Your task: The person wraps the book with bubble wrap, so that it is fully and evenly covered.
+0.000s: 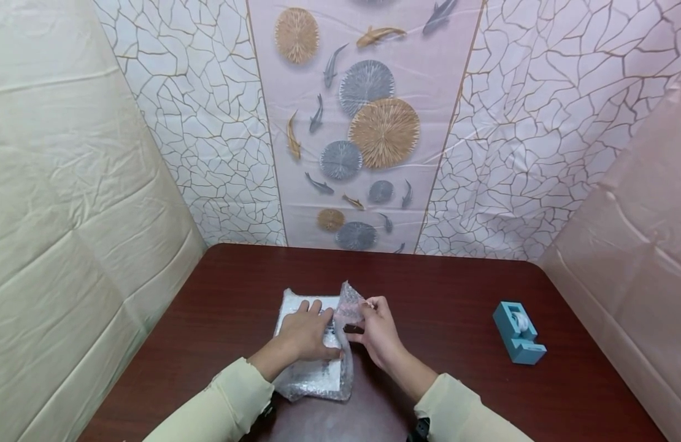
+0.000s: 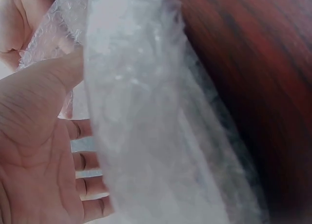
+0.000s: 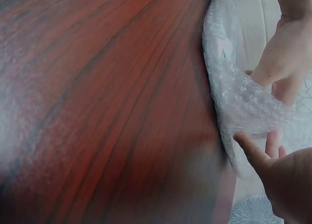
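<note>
A flat, white rectangular item [image 1: 325, 373] lies on the table in clear bubble wrap [image 1: 348, 305]. My left hand [image 1: 306, 334] rests on top of it with the fingers spread, the thumb near the right edge. At that edge my right hand [image 1: 381, 336] pinches a raised flap of the wrap between thumb and fingers. In the right wrist view the bubble wrap [image 3: 248, 100] spans between both hands, partly covering the fingertips. The left wrist view has the bubble wrap [image 2: 136, 112] close up, hiding the ends of the left hand's [image 2: 39, 156] fingers.
A light blue tape dispenser [image 1: 508, 328] with a roll of tape stands at the right of the dark red-brown table [image 1: 429, 294]. Patterned sheeting [image 1: 208, 123] hangs behind the table, and plain beige sheeting [image 1: 59, 215] flanks it on both sides.
</note>
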`<control>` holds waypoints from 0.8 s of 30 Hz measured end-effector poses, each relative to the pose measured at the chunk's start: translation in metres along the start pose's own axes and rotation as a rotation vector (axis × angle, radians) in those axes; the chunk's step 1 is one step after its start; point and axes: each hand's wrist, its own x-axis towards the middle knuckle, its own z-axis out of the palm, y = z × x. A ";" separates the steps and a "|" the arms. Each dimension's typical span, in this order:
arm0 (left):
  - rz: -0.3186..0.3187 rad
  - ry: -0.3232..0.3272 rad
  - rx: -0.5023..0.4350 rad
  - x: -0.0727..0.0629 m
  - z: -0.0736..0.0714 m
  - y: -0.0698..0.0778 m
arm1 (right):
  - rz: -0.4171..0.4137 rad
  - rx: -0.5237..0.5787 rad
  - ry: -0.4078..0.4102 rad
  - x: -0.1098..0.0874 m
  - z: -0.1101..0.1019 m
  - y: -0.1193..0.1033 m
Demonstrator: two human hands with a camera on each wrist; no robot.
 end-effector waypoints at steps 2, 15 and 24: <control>0.006 0.002 -0.001 0.000 0.000 -0.001 | -0.002 -0.002 -0.008 0.000 0.001 0.000; 0.031 -0.041 -0.071 -0.001 -0.013 -0.007 | -0.015 -0.016 -0.028 -0.001 0.002 0.002; 0.050 -0.077 -0.155 -0.001 -0.020 -0.016 | -0.008 -0.039 -0.029 -0.004 0.003 0.004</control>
